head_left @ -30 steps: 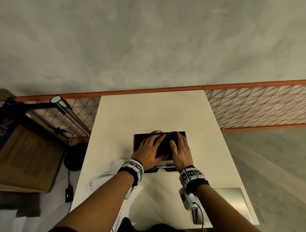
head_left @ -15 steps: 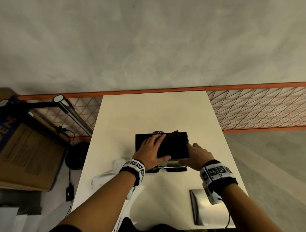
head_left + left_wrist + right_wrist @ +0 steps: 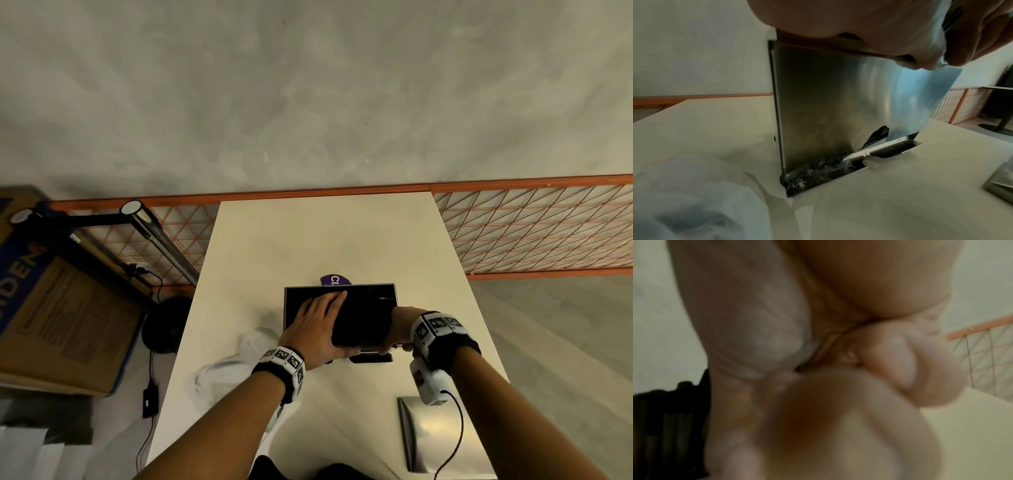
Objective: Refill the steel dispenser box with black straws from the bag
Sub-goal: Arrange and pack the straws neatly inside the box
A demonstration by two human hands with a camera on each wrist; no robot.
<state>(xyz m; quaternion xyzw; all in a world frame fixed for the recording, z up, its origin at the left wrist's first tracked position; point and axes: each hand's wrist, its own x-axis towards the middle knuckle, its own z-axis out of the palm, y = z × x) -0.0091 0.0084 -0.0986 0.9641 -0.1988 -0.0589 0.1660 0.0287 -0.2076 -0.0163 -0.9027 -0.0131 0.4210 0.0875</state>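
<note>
Both our hands on a bundle of straws over the dispenser.
Nearest, our left hand and right hand clasp the black straws from either side, atop the open steel dispenser box mid-table.

Both hands (left, right) are crowding the dispenser box mouth; crumpled bag is blocking left, steel lid near-right; far tabletop is lying open.
</note>
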